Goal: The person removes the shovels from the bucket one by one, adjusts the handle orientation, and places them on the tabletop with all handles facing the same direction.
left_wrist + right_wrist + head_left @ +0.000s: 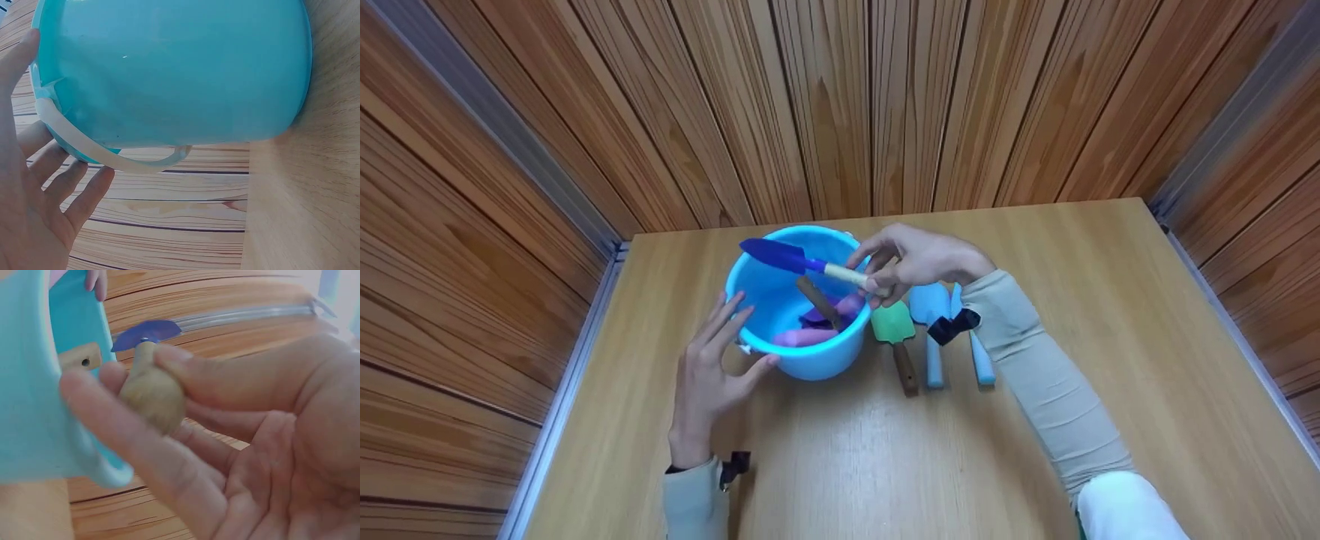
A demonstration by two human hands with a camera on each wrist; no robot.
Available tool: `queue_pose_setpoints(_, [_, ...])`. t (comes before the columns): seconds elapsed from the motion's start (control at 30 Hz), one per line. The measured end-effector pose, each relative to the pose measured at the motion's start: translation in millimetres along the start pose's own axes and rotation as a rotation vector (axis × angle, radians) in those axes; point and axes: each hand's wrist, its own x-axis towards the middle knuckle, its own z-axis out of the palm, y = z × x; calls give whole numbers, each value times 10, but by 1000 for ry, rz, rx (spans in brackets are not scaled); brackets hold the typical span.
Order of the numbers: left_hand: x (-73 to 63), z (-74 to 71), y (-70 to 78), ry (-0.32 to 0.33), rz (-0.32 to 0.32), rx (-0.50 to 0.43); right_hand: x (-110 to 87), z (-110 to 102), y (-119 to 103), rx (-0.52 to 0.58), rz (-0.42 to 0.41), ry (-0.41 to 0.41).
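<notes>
A toy hand trowel (775, 256) with a dark blue blade and pale wooden handle lies level over the mouth of a light blue bucket (819, 366). My right hand (919, 259) pinches its handle between thumb and fingers; in the right wrist view the rounded handle end (154, 398) shows among them. At the bucket's left side, my left hand (709, 382) rests its spread fingers against the rim. Its fingertips lie near the white bail handle (84, 143) in the left wrist view. Inside the bucket are a brown-handled tool (817, 300) and pink and purple pieces (806, 337).
Right of the bucket, a green-bladed shovel (893, 323) with a brown handle lies on the wooden table (870, 465). Beside it are a light blue shovel (934, 367) and another light blue tool (982, 364), partly hidden by my right wrist. Wood-panelled walls (840, 112) enclose the table's back and sides.
</notes>
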Motion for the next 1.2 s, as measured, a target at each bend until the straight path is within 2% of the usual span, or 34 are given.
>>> queue_pose_setpoints(0.17, [-7, 3, 18, -4, -17, 1, -47, -13, 229, 160, -100, -83])
queue_pose_setpoints(0.37, [-10, 16, 9, 1, -4, -5, -161, 11, 480, 311, -252, -167])
queue_pose_setpoints(0.53, [-2, 25, 1, 7, 4, -3, -276, 62, 662, 446, -323, -187])
queue_pose_setpoints(0.63, [-6, 24, 1, 6, -3, -3, -360, 81, 774, 477, -338, -163])
queue_pose_setpoints(0.87, [-12, 11, 2, 6, -6, -5, -554, 82, 1057, 403, -348, -34])
queue_pose_setpoints(1.2, [-14, 19, 2, 9, 3, -9, -859, 114, 1553, 517, -325, 99])
